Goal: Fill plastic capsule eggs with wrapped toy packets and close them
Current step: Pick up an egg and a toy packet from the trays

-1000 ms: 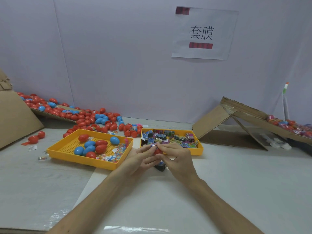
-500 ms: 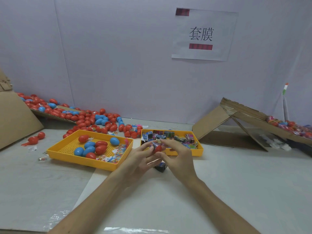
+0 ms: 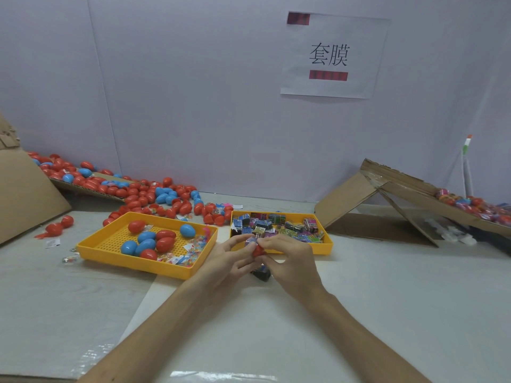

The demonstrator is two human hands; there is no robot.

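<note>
Both hands meet above the table's middle. My left hand (image 3: 229,261) and my right hand (image 3: 293,261) pinch a red capsule egg (image 3: 257,250), with a shiny wrapped packet (image 3: 251,240) at its top between the fingertips. Whether the egg is closed stays hidden by my fingers. A dark packet (image 3: 262,273) lies on the table just under the hands. To the left stands a yellow tray (image 3: 110,239) with several red and blue eggs and small wrappers. Behind the hands a second yellow tray (image 3: 327,243) holds several wrapped toy packets.
Several red and blue eggs (image 3: 143,194) are heaped along the back left wall beside a cardboard ramp (image 3: 25,194). At the right a folded cardboard chute (image 3: 387,189) carries filled eggs (image 3: 470,203). A paper sign (image 3: 331,55) hangs on the wall.
Both hands have lifted slightly with the red egg, and the fingers have shifted around the packet at its top.
</note>
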